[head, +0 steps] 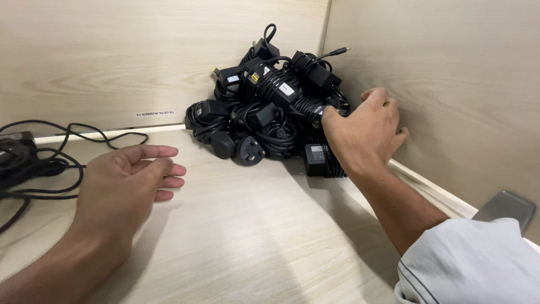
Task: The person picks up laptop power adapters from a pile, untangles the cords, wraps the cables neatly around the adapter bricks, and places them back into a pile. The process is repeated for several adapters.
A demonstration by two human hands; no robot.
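Note:
A heap of black power adapters (pixel 269 104) with coiled cords is stacked in the far corner of a light wooden desk (pixel 242 225). My right hand (pixel 363 132) reaches into the right side of the heap, fingers curled around a black adapter there, next to the side wall. My left hand (pixel 126 180) hovers over the desk to the left of the heap, fingers loosely spread, holding nothing. A black plug (pixel 249 150) lies at the front of the heap.
Loose black cables (pixel 42 166) with a dark block sprawl at the left edge. Wooden panels wall the desk at the back (pixel 140 56) and right (pixel 450 84). A grey flat device (pixel 505 207) leans near the right wall.

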